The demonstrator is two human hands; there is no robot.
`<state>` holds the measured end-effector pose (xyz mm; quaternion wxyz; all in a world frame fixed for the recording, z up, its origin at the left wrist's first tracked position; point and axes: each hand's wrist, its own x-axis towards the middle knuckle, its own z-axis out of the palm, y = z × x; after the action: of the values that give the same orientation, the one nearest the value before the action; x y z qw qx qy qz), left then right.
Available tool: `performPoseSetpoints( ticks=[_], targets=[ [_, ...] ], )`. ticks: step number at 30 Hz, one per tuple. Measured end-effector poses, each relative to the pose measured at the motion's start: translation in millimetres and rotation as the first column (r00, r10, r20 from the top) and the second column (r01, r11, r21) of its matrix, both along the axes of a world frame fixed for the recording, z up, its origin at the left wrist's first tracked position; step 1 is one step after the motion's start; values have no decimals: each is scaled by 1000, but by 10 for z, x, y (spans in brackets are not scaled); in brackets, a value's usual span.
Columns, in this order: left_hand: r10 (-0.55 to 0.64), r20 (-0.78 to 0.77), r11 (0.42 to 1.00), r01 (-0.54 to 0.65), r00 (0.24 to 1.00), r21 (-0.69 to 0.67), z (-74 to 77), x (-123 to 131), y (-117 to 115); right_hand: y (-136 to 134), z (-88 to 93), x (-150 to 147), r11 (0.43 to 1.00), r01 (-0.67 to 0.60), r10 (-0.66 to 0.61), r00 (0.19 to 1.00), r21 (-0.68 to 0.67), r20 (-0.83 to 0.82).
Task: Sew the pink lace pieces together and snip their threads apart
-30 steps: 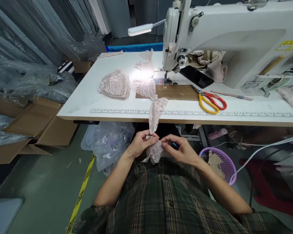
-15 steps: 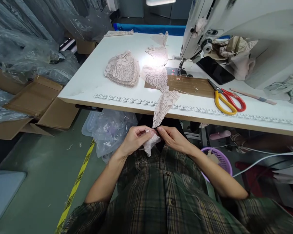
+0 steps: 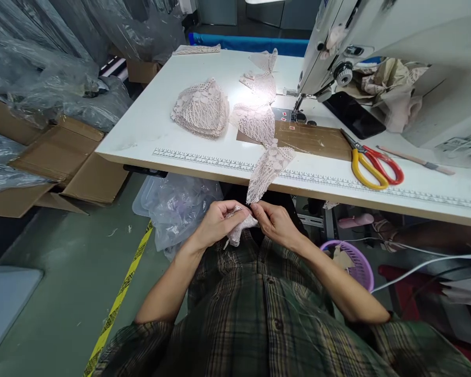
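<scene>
Beige scraps (image 3: 342, 258) are lying in a purple basket (image 3: 364, 271); just off the front of the worktop (image 3: 141, 123), our left hand (image 3: 221, 222) and right hand (image 3: 277, 222) are pinching crumpled, pale pink lace (image 3: 242, 228).

No words or numbers can be read clearly. A printed ruler scale (image 3: 204, 157) runs along the front of the white table (image 3: 141, 125), its figures too small to read. Black lettering on the yellow tape (image 3: 120, 298) across the floor (image 3: 63, 309) is likewise illegible. Small red-and-white stickers (image 3: 292, 128) mark the sewing area.
</scene>
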<state>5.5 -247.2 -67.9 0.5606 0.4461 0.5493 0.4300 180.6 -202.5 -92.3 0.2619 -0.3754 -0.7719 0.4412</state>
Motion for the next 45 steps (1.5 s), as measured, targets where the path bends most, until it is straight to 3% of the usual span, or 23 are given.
performPoseSetpoints(
  ticks=[5,9,11,13,15,18,20,22,24,27,29,31,34,35,36,38,40,42,45],
  targets=[
    [-31,35,999,31,999,-12,-136,-24,34,-151,-202,49,965,-131,91,980,-229,-176],
    [-16,-140,998,24,990,57,-500,-63,199,-189,-447,105,963,19,-31,999,-267,-39],
    [14,-295,992,23,956,120,-674,-86,278,-160,-522,154,972,111,-97,993,-207,73],
    [24,-365,981,49,931,189,-746,-108,320,-131,-509,222,975,176,-158,977,-131,141],
    [-2,-303,970,75,953,232,-682,-121,326,-120,-391,296,976,203,-194,975,-77,108],
    [-11,-162,967,52,987,251,-405,-93,311,-137,-69,360,975,221,-221,974,-1,-59],
    [44,-196,952,18,980,304,-214,-28,291,-156,154,349,969,239,-228,962,60,-148],
    [58,-315,913,77,947,400,-101,70,241,-170,304,301,964,242,-220,959,113,-179],
    [24,-459,832,236,888,501,-87,181,147,-176,352,237,954,263,-243,959,146,-145],
    [-72,-614,660,499,786,561,-170,304,-34,-176,283,163,913,365,-365,930,179,-36],
    [-138,-635,601,574,760,556,-212,309,-115,-183,219,152,896,405,-413,911,180,10],
    [-110,-591,658,505,799,559,-216,236,-118,-206,183,173,925,353,-357,934,142,4],
    [77,-440,812,200,895,548,-197,48,3,-275,191,226,990,123,-118,990,65,-77],
    [78,-376,852,134,924,507,-198,-6,55,-303,201,240,999,32,-28,994,41,-107],
    [17,-295,886,122,955,446,-207,-44,102,-332,210,249,998,-51,54,990,22,-131],
    [-197,-75,919,211,977,332,-243,-65,160,-383,224,257,984,-175,174,972,4,-159],
    [-364,151,906,312,919,287,-282,-26,159,-415,228,258,974,-227,225,959,12,-170],
    [-402,294,906,329,867,267,-305,25,114,-421,222,270,975,-223,223,959,19,-177],
    [-309,314,949,272,898,158,-296,46,18,-383,193,314,984,-175,167,972,-36,-164]
  ],
)
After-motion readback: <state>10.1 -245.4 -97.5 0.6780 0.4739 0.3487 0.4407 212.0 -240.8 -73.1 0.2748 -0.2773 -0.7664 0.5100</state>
